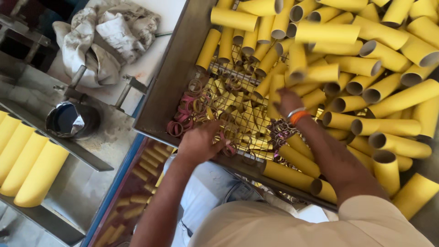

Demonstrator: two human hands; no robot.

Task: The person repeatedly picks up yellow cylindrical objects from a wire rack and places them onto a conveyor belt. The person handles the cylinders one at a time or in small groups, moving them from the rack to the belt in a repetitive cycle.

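Stained crumpled cloth (107, 39) on white surface; dark shiny bowl (68, 120) below; three yellow cylinders (27, 164) at left edge.

My arms are bare from the short sleeves down. I'm wearing a pale beige shirt (292, 226), its sleeve ending above the right elbow, and light, washed-out blue jeans (206, 192) with a visible pocket seam. On my right wrist sit two bands (297, 115), one thin and silvery-white, one orange, side by side. My left hand (200, 142) and right hand (287, 101) carry no gloves or rings that I can make out.
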